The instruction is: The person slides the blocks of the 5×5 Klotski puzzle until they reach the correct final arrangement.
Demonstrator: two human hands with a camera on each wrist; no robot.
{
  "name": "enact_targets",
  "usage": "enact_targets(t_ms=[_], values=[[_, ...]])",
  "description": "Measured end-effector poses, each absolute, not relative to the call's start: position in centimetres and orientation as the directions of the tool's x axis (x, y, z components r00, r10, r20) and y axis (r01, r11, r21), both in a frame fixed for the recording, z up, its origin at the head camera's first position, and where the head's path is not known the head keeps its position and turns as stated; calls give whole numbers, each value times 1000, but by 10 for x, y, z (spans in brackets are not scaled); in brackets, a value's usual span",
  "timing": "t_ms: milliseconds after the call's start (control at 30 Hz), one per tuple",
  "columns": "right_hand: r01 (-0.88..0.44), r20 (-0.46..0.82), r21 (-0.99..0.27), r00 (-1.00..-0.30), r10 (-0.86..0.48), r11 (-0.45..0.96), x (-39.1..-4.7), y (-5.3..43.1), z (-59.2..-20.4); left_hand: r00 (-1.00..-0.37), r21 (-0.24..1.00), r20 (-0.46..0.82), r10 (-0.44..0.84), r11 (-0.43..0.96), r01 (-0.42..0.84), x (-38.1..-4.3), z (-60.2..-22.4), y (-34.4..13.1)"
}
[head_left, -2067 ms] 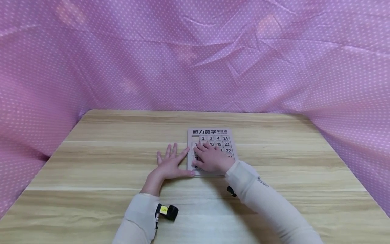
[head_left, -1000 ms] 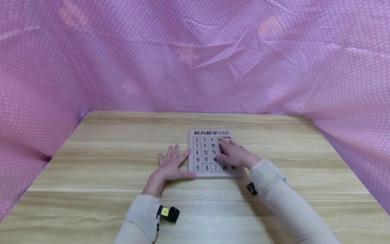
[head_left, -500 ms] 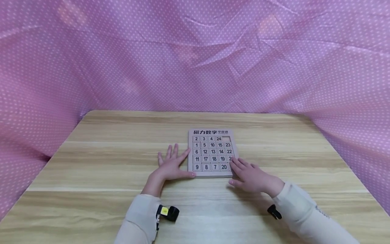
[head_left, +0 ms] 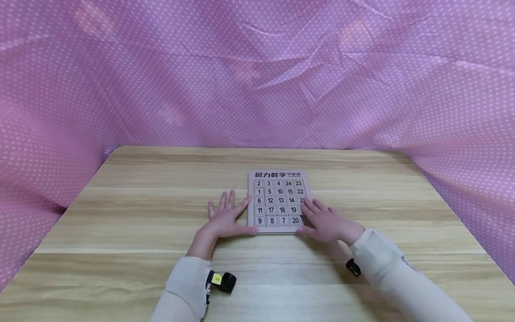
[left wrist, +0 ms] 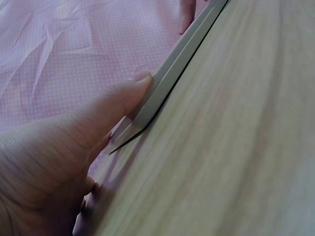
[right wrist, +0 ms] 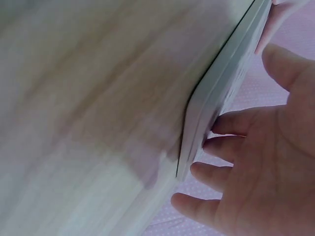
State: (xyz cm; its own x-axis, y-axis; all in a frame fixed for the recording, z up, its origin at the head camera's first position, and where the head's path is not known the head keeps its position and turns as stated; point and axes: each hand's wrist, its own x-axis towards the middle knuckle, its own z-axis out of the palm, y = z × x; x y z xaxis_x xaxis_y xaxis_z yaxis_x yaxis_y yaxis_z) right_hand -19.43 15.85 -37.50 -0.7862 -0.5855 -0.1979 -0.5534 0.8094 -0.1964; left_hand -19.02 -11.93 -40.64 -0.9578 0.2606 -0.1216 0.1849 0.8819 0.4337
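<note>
A flat sliding number puzzle [head_left: 277, 230] lies on the table, with rows of numbered tiles and dark lettering along its top. My left hand [head_left: 225, 221] is spread beside its left edge, index fingertip at that edge and thumb on the near left corner. In the left wrist view the thumb [left wrist: 120, 98] presses on the corner of the frame. My right hand [head_left: 327, 221] reaches over the lower right of the puzzle with straight fingers, fingertips at the tiles of the right column. The lowest tiles of that column are hidden under it. The tile 23 [head_left: 298, 183] sits at top right.
The wooden table [head_left: 141, 214] extends around the puzzle on all sides. A pink dotted cloth [head_left: 257, 89] hangs behind and at both sides of it. A black wrist camera [head_left: 227, 281] sits on the left sleeve, another [head_left: 353, 267] on the right.
The top row slid left, moving the gap from top left to top right. Then the right column slid up, filling it with 23. My right hand moved right, then upward; the left stayed.
</note>
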Motion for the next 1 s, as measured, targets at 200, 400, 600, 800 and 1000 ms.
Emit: enact_targets(t_ms=[200, 400, 600, 800, 1000], values=[[-545, -168, -195, -801, -575, 816, -196, 153, -376, -957, 436, -129, 260, 882, 181, -190, -407, -119], [-632, -180, -146, -739, -649, 761, -181, 124, -372, -957, 433, -129, 260, 883, 181, -191, -409, -119], [-725, -192, -142, -648, -737, 674, -170, 95, -371, -960, 424, -114, 256, 886, 186, -191, -409, -119], [-697, -219, -148, -669, -711, 702, -168, 99, -371, -959, 426, -114, 261, 885, 190, -190, -408, -119], [-675, -218, -171, -685, -695, 718, -168, 115, -368, -960, 439, -116, 256, 880, 182, -191, -409, -119]])
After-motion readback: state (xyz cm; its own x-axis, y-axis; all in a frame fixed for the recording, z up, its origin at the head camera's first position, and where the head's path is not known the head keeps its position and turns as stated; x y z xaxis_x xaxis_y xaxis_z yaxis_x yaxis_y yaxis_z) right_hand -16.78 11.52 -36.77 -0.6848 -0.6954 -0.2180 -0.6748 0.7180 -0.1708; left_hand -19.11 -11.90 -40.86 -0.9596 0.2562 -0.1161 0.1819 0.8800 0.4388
